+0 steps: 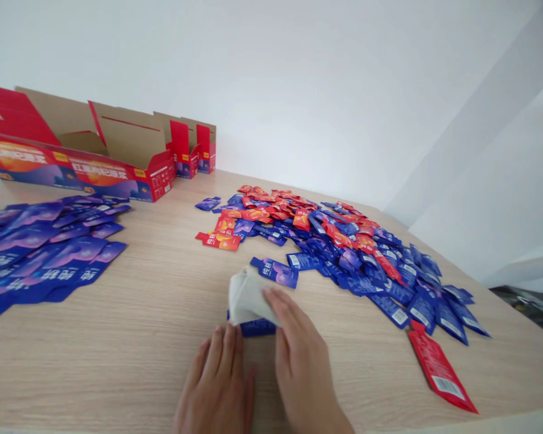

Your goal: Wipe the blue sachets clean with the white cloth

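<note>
A folded white cloth or tissue (250,298) lies over a blue pouch (257,328) on the table in front of me. My right hand (302,355) has its fingers closed on the right side of this cloth. My left hand (217,377) rests with its fingers stretched out, their tips at the near left edge of the pouch. Part of that pouch is hidden beneath the cloth. Just beyond the cloth is another blue pouch (278,272), lying flat.
A large mixed heap of red and blue pouches (344,259) spreads across the right and back. Overlapping blue pouches (49,253) lie at left. Open red cartons (104,172) stand by the wall. One red pouch (441,367) lies near the right front edge.
</note>
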### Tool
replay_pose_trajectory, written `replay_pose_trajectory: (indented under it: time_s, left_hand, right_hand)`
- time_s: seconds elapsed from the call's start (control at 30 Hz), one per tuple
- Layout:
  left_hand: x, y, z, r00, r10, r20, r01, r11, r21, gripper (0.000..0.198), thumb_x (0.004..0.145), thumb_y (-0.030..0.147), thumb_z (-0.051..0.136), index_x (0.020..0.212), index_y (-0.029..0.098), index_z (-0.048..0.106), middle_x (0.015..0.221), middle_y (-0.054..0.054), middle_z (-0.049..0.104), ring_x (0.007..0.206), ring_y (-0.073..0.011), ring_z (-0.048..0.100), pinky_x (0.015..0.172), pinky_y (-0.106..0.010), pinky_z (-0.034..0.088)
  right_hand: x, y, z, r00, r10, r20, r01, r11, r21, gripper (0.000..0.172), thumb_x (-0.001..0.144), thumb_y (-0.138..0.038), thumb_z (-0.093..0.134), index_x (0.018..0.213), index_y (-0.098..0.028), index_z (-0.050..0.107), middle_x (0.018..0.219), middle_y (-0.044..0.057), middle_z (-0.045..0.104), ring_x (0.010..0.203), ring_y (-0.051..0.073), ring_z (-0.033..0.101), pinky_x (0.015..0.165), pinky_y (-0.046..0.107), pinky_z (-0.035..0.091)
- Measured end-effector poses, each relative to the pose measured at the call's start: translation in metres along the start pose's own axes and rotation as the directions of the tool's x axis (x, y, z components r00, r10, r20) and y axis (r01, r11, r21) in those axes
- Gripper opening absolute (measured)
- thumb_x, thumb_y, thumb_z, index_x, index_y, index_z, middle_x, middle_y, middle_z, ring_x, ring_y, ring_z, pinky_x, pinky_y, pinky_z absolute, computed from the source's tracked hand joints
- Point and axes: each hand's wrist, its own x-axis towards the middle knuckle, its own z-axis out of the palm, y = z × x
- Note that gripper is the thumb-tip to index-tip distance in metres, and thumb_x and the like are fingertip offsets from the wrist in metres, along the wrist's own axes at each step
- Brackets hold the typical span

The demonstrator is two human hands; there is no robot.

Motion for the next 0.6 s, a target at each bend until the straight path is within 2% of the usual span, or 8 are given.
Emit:
replay_pose_trajectory:
  time_s: [0.07, 0.13, 0.23, 0.33, 0.47, 0.53, 0.6]
  left_hand:
    - [-0.001, -0.001, 0.0, 0.997, -0.009, 0.079, 0.012, 0.999, -0.036, 0.041, 0.095, 0.028, 0.05, 0.127, 0.011, 0.069, 0.128, -0.012, 0.076, 0.12, -0.0274, 0.067, 0.104, -0.042, 0.047]
    - [-0.001, -0.003, 0.001, 0.993, -0.012, 0.12, 0.019, 0.998, -0.054, 0.038, 0.095, 0.027, 0.05, 0.124, 0.014, 0.071, 0.125, -0.01, 0.077, 0.118, -0.0263, 0.067, 0.105, -0.042, 0.046]
    - [-0.002, -0.004, 0.005, 0.998, 0.028, 0.059, -0.027, 0.999, -0.017, 0.041, 0.095, 0.033, 0.053, 0.124, 0.01, 0.071, 0.129, -0.015, 0.075, 0.123, -0.0303, 0.066, 0.105, -0.043, 0.047]
    - [-0.003, -0.002, 0.007, 0.999, 0.033, 0.0, -0.033, 0.999, 0.03, 0.051, 0.094, 0.034, 0.052, 0.131, 0.003, 0.066, 0.137, -0.02, 0.071, 0.126, -0.0329, 0.065, 0.104, -0.044, 0.047]
    - [-0.004, 0.004, 0.009, 0.999, -0.012, -0.036, 0.013, 0.999, 0.052, 0.052, 0.092, 0.03, 0.051, 0.135, 0.002, 0.064, 0.139, -0.02, 0.07, 0.126, -0.0321, 0.066, 0.104, -0.044, 0.048]
    - [-0.006, 0.007, 0.011, 0.999, -0.04, -0.028, 0.042, 0.997, 0.058, 0.051, 0.093, 0.029, 0.051, 0.135, 0.004, 0.065, 0.14, -0.019, 0.069, 0.127, -0.0316, 0.066, 0.104, -0.044, 0.048]
    - [-0.009, 0.008, 0.015, 0.999, -0.043, -0.006, 0.043, 0.997, 0.056, 0.051, 0.094, 0.031, 0.05, 0.135, 0.007, 0.066, 0.141, -0.018, 0.069, 0.129, -0.031, 0.065, 0.105, -0.043, 0.049]
  right_hand:
    - [0.004, -0.009, 0.018, 0.989, -0.095, 0.116, 0.095, 0.995, 0.0, 0.067, 0.09, 0.005, 0.04, 0.147, -0.023, 0.063, 0.153, 0.005, 0.063, 0.145, 0.021, 0.055, 0.121, 0.042, 0.047]
    - [0.003, -0.008, 0.028, 0.976, -0.098, 0.192, 0.107, 0.994, -0.037, 0.07, 0.085, 0.009, 0.042, 0.142, -0.022, 0.068, 0.152, 0.005, 0.063, 0.145, 0.023, 0.055, 0.122, 0.043, 0.047]
    - [-0.006, 0.01, 0.022, 0.978, -0.042, 0.204, 0.07, 0.989, -0.13, 0.076, 0.081, 0.01, 0.042, 0.147, -0.021, 0.064, 0.158, 0.005, 0.056, 0.148, 0.025, 0.051, 0.123, 0.045, 0.045]
    - [-0.024, 0.04, 0.001, 0.985, 0.018, 0.173, 0.024, 0.971, -0.236, 0.078, 0.081, 0.009, 0.038, 0.15, -0.02, 0.061, 0.159, 0.007, 0.055, 0.147, 0.026, 0.052, 0.121, 0.048, 0.048]
    - [-0.043, 0.075, -0.029, 0.983, 0.171, 0.061, -0.141, 0.931, -0.338, 0.069, 0.086, 0.002, 0.037, 0.147, -0.016, 0.064, 0.152, 0.012, 0.061, 0.141, 0.03, 0.059, 0.117, 0.052, 0.051]
    - [-0.044, 0.079, -0.041, 0.974, 0.225, -0.003, -0.216, 0.93, -0.297, 0.062, 0.092, -0.004, 0.038, 0.146, -0.019, 0.064, 0.148, 0.01, 0.066, 0.136, 0.028, 0.064, 0.114, 0.05, 0.054]
    - [-0.041, 0.071, -0.046, 0.973, 0.225, -0.051, -0.23, 0.951, -0.208, 0.058, 0.096, -0.009, 0.039, 0.147, -0.024, 0.063, 0.147, 0.006, 0.067, 0.134, 0.024, 0.065, 0.113, 0.046, 0.055]
